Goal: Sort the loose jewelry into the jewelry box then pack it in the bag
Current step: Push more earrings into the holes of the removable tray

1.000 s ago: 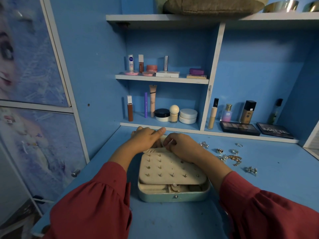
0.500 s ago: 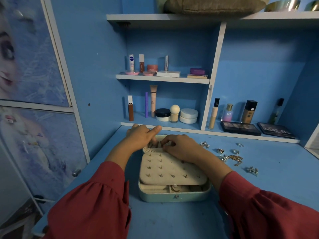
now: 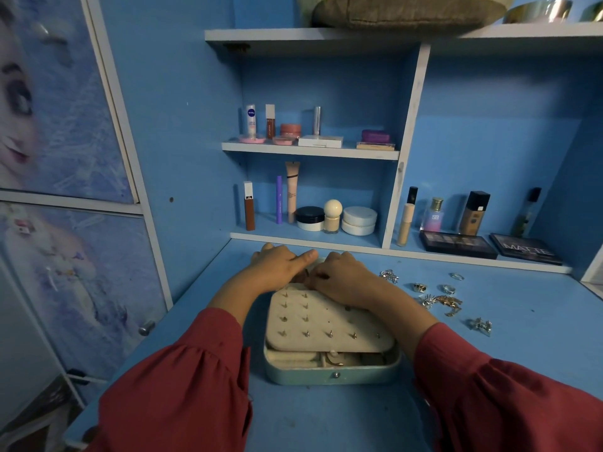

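A wide blue-painted desk (image 3: 489,370) with cosmetics shelves at its far edge carries a pale green rounded jewelry box (image 3: 329,375), open, in the near middle. Across the box lies a cream padded earring panel (image 3: 326,324) studded with small posts; a compartment with something gold shows below its near edge. Both hands work at the panel's far end. The left hand (image 3: 280,265) lies there with its forefinger straight; the right hand (image 3: 346,275) has fingers curled at the panel's edge, but whether they pinch a piece I cannot tell. Loose silver and gold rings and earrings (image 3: 440,301) lie scattered to the right, apart from the box. Sorting looks early; next, a piece from that scatter needs picking up. No bag is identifiable.
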Motion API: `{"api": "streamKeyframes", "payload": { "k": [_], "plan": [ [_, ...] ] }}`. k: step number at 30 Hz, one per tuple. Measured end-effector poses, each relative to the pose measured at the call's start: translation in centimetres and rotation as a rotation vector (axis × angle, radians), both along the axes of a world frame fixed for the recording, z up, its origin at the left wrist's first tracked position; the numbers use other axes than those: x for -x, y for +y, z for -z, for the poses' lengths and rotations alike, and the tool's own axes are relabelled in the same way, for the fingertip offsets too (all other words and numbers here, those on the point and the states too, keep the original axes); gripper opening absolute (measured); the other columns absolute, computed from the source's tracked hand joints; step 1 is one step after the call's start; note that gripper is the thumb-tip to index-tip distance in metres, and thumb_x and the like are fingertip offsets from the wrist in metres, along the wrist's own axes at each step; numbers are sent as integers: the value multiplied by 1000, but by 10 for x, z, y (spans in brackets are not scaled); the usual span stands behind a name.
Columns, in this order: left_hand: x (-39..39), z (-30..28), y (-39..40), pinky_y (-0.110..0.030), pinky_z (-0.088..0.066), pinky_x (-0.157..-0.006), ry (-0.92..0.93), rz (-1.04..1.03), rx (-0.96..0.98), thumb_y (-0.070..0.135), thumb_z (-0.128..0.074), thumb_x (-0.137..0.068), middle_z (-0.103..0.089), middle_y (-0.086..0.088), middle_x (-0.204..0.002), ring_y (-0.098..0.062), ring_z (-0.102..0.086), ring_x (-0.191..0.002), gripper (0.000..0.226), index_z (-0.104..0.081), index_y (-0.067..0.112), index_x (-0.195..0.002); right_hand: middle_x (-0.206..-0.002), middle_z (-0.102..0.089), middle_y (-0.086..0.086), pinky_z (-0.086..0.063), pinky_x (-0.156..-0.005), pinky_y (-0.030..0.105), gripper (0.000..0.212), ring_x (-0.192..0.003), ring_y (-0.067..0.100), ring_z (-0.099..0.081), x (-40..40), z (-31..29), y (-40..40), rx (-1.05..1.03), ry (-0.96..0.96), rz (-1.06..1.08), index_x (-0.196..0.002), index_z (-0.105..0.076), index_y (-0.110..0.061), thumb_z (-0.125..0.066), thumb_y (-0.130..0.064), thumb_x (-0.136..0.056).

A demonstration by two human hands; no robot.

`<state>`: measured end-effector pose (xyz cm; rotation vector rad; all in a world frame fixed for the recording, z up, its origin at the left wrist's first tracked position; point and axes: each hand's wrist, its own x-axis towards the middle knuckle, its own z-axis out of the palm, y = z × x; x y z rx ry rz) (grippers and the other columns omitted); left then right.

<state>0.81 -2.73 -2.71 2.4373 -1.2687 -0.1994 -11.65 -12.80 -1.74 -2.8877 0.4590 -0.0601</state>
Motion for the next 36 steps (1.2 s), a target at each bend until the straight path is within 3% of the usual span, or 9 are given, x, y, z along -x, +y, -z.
{"api": "streamKeyframes", "payload": {
  "k": [4,7,11,15,21,29,36],
  "plan": [
    [0,-2,1,-46,-40,-96,81,-7,107,63,-27,-94,-45,2,-70,-29,-47,-106,57,-48,24,-57,-105,-57,7,-44,-88,38,28,-102,23,-49,2,2,-3,-72,-99,1,-107,-69,-23,-47,-35,-95],
    [-6,1,3,-40,-42,-81,165,25,169,56,-47,-92,-46,3,-63,-26,-47,-89,50,-48,23,-54,-95,-69,-2,-51,-82,33,17,-91,15,-59,3,2,-9,-203,-210,14,-92,-75,-23,-58,-26,-89],
    [-10,7,4,-41,-47,-90,147,62,130,38,-73,-77,-62,9,-83,-18,-52,-99,18,-64,31,-64,-94,-69,-9,-52,-82,30,12,-88,10,-61,9,-6,-30,-287,-285,144,-86,-73,-24,-61,-21,-88],
    [-12,8,3,-39,-54,-85,250,17,242,25,-85,-65,-64,-3,-94,-16,-59,-87,19,-68,34,-69,-86,-69,6,-55,-74,36,20,-81,26,-65,19,-3,-67,-151,-333,469,-87,-69,-13,-50,-19,-90],
    [-9,8,3,-41,-54,-86,226,2,262,30,-83,-66,-64,-3,-93,-19,-61,-88,20,-67,42,-68,-101,-67,9,-46,-75,33,20,-85,27,-57,31,14,-98,95,-129,692,-107,-65,-12,-54,-14,-90],
    [0,5,-1,-46,-51,-89,208,42,340,30,-72,-77,-67,5,-90,-17,-58,-93,19,-66,47,-68,-95,-65,10,-46,-73,33,21,-88,29,-59,32,22,-104,33,-166,682,-105,-64,-8,-54,-18,-90],
    [0,3,-2,-43,-53,-87,219,38,382,23,-69,-82,-68,9,-88,-12,-62,-89,15,-69,32,-70,-91,-68,6,-52,-74,34,20,-82,25,-62,33,14,-102,-39,-189,679,-101,-70,-12,-61,-24,-86]
  ]
}}
